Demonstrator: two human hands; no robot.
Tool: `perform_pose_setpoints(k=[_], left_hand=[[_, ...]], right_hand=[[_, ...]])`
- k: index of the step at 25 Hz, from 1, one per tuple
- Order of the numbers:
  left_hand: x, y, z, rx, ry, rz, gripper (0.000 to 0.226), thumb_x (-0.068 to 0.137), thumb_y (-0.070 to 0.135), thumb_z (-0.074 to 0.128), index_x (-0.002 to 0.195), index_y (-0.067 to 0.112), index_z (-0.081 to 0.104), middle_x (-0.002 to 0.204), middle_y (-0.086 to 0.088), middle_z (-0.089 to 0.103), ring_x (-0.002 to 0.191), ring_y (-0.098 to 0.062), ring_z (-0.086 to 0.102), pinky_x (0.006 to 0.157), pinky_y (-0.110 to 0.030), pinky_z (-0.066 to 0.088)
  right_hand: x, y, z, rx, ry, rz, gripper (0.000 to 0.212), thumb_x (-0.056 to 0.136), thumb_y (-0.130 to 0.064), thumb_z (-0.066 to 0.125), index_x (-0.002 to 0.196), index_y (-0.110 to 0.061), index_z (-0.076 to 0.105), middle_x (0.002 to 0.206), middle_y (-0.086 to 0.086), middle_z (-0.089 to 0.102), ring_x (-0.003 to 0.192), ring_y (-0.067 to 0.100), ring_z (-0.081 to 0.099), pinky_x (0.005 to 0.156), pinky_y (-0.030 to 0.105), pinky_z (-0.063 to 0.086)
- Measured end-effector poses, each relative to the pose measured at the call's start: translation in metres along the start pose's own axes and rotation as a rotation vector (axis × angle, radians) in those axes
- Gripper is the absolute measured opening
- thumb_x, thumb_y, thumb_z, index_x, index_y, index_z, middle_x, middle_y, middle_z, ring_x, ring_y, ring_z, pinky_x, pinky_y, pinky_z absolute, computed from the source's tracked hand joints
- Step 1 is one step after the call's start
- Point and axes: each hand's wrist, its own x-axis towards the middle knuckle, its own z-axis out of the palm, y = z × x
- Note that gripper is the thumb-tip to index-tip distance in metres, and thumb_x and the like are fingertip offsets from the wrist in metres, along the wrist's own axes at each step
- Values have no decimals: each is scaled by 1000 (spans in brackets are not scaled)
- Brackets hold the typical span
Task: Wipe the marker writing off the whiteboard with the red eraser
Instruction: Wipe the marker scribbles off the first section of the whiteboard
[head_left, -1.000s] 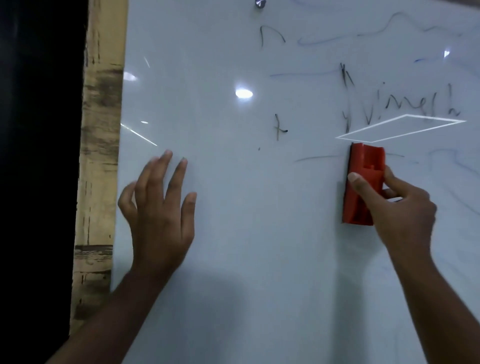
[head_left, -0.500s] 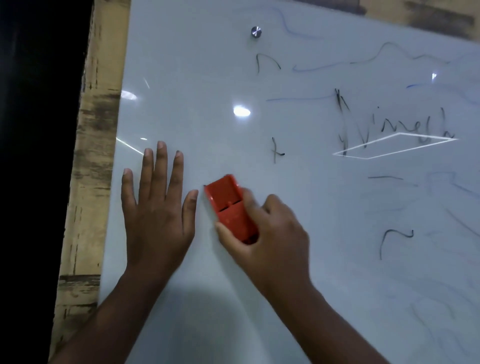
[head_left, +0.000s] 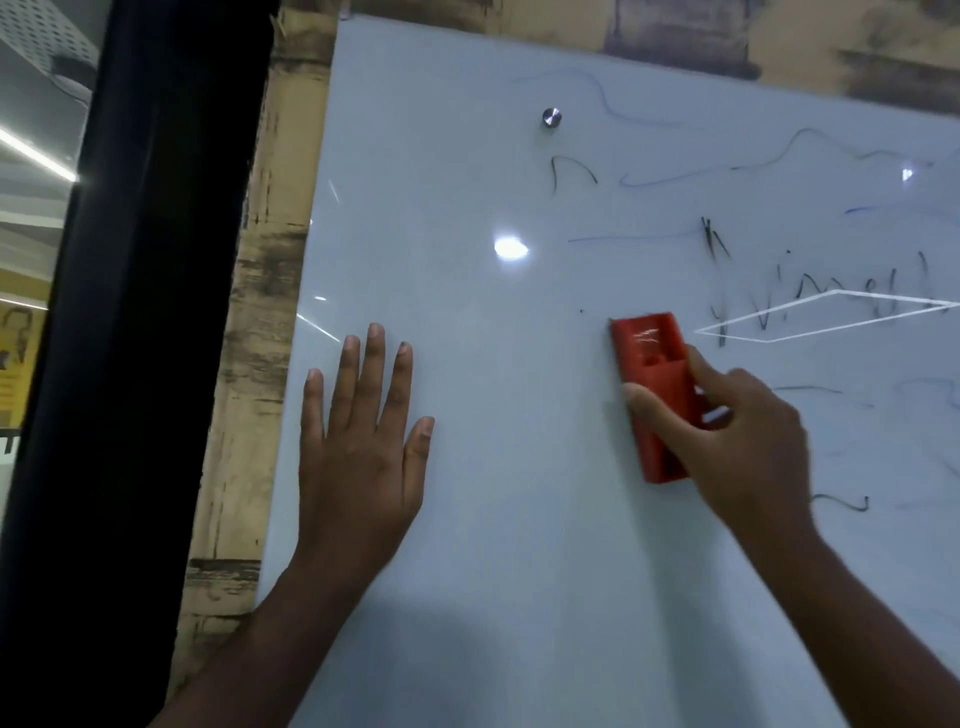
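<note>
One whiteboard (head_left: 519, 571), one red eraser (head_left: 652, 384), one metal stud (head_left: 551, 117), two hands: left (head_left: 358, 457), right (head_left: 743, 447).

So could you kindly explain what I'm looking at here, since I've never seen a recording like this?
There is no machine: a person wears a camera on the head, looking forward and down at their own two hands. In front is a wall-mounted whiteboard with a round metal mounting stud. The left hand lies flat and open on the board. The right hand grips a red eraser against the surface. Black and blue marker writing is still unwiped, mostly to the right of the eraser.
</note>
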Motion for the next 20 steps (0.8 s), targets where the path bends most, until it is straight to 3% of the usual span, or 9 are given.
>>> perform_pose_setpoints(k=[5,8,13,16,20], left_hand=[[0,-2,-9,40,-4,6,65,110,41,36,168,12,28,177,-11,16,164,-28,14,129,-59,18],[13,4,-9,34,31,-7,64,109,41,42,165,10,35,175,-14,22,163,-29,19,126,-61,21],[73,-1,2,39,84,17,64,111,41,39,167,10,29,177,-12,16,165,-28,10,130,-60,9],[99,-1,7,28,93,24,63,112,38,36,168,10,25,178,-11,13,165,-27,6,132,-58,6],[103,-4,14,30,76,10,64,113,41,32,170,14,17,179,-7,7,165,-22,1,133,-55,3]], right_hand=[[13,41,-30,58,115,145,91,76,-84,53,142,-23,62,88,8,63,82,29,62,74,37,46],[36,37,-26,-13,183,164,86,82,-77,51,149,-24,55,91,13,59,87,35,61,76,38,43],[39,-17,21,-161,181,-83,76,92,-64,53,156,-23,46,89,4,44,82,30,54,64,34,40],[13,-58,52,-183,99,-336,75,93,-62,52,157,-22,44,91,4,48,79,22,52,55,33,49],[15,-82,69,-191,102,-525,76,94,-64,50,154,-16,49,91,2,52,74,13,47,51,26,45]])
